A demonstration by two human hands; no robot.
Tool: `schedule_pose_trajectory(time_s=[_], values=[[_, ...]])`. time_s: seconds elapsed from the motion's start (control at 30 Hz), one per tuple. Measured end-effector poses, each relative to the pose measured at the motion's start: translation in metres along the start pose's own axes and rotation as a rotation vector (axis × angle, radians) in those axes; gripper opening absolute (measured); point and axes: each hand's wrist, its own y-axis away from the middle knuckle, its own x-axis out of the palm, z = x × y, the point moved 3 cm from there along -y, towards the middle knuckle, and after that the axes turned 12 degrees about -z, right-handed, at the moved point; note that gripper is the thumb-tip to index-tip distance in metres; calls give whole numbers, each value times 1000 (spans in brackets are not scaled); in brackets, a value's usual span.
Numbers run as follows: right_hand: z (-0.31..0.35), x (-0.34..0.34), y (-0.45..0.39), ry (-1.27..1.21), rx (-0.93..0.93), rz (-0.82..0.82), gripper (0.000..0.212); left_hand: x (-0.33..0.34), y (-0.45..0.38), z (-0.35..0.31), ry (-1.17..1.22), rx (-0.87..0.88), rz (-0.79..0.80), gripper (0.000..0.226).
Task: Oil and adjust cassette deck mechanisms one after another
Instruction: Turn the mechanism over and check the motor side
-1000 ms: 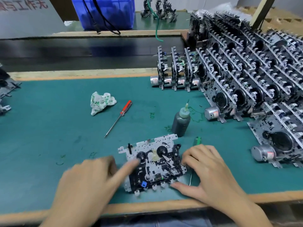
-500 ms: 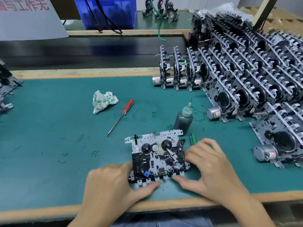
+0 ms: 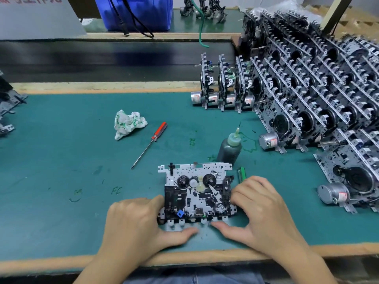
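A: Left hand (image 3: 134, 224)?
B: Curled round the left edge of the cassette deck mechanism (image 3: 196, 193), fingers bent against its side, thumb stretched along the near edge under the key tabs. A second ago flat and blurred, index finger pointing onto the deck; half a second ago already wrapped at the side, as now.

A: Right hand (image 3: 260, 212)?
B: Gripping the right edge, fingers bent over the top right corner, thumb reaching in along the near edge towards the left thumb. Much the same hold as in both earlier frames.

A: And the deck itself?
B: Flat on the green mat (image 3: 61, 171), close to the near wooden edge, between the two hands, reels facing up. Skewed a second ago; squared to the bench edge now.

A: Just beyond the hands?
B: Green-handled tool (image 3: 242, 174) lying beside the right fingers, partly hidden. Dark oil bottle (image 3: 229, 149) upright just behind the deck, nozzle up.

A: Further out?
B: Red-handled screwdriver (image 3: 150, 143) lying diagonally to the left of the bottle, crumpled cloth (image 3: 128, 124) beyond it. Stacked mechanisms (image 3: 317, 95) filling the right side, three more standing on edge at their left end. Blue bin (image 3: 135, 12) at the far side. None of these shifted on the bench.
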Motion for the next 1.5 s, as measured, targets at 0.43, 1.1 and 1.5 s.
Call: schedule_pose_trajectory(time_s=[0.43,1.1,1.5], values=[[0,0,-1,46,-5,-39,51,2,-2,1,49,65,29,70],[-4,-2,3,79,-8,-32,50,-2,-3,0,-5,228,-113,60],[0,0,3,85,-11,-4,51,-1,-5,-5,15,156,-88,68]])
